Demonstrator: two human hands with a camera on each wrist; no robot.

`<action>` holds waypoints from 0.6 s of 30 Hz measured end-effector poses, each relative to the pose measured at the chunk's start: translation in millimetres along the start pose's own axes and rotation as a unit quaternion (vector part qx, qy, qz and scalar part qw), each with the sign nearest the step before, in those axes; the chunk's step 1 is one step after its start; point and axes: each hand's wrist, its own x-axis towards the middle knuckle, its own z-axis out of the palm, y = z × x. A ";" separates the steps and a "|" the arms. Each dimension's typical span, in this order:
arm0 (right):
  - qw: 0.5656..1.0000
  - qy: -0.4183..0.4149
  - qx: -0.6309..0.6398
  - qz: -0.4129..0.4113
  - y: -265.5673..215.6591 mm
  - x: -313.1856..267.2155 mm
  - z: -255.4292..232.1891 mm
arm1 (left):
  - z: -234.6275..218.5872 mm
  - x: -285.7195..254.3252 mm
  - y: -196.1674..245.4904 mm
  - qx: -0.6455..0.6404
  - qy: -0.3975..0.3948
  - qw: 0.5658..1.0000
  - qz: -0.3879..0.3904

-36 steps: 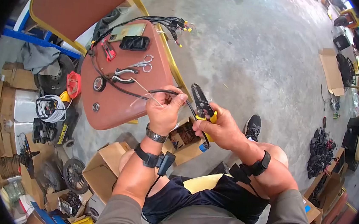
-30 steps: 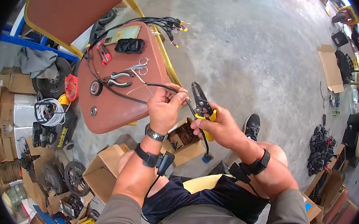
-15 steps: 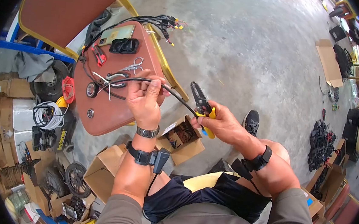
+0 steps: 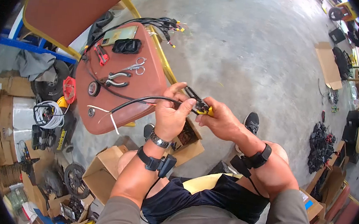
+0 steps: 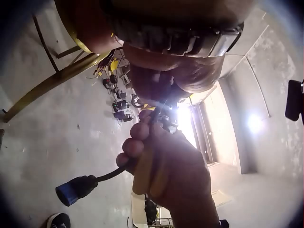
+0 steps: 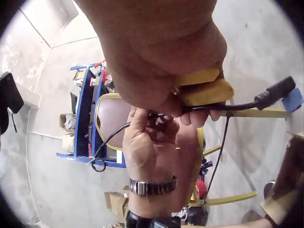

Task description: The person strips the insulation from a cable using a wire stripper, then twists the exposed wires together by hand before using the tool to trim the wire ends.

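Observation:
In the head view my left hand (image 4: 169, 119) pinches a black cable (image 4: 135, 101) between thumb and fingers. Its stripped end, with thin white wires (image 4: 115, 124), hangs out to the left over the chair seat. My right hand (image 4: 223, 122) grips wire strippers (image 4: 191, 94) with a black head and yellow handles, close beside the left fingertips. The left fingers partly hide the tool's head. In the right wrist view the yellow handles (image 6: 206, 91) lie in the right palm, and the cable runs past them to a black connector (image 6: 273, 93) with a blue end.
A brown chair seat (image 4: 102, 120) holds pliers (image 4: 118, 79), scissors (image 4: 137, 65), a red cutter (image 4: 101, 55), a tape roll (image 4: 93, 88), a phone and a bundle of black cables (image 4: 153, 21). Open cardboard boxes (image 4: 101, 171) stand by the legs. Wheels and boxes crowd the left.
My left hand slid left along the cable, then came back right against the wire strippers. The white wire ends shifted down and left toward the seat's front edge. The right hand keeps the strippers.

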 end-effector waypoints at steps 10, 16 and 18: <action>0.978 -0.043 0.190 0.078 -8.2 2.3 -14.9 | -9.5 -5.6 3.3 -0.029 -0.026 0.999 0.017; 0.981 -0.063 0.163 0.081 -8.4 0.7 -9.6 | -23.7 1.5 14.3 -0.028 0.037 0.997 0.057; 0.983 -0.066 0.152 0.079 -9.9 0.8 -7.4 | -30.7 3.1 17.1 -0.058 0.064 0.994 0.062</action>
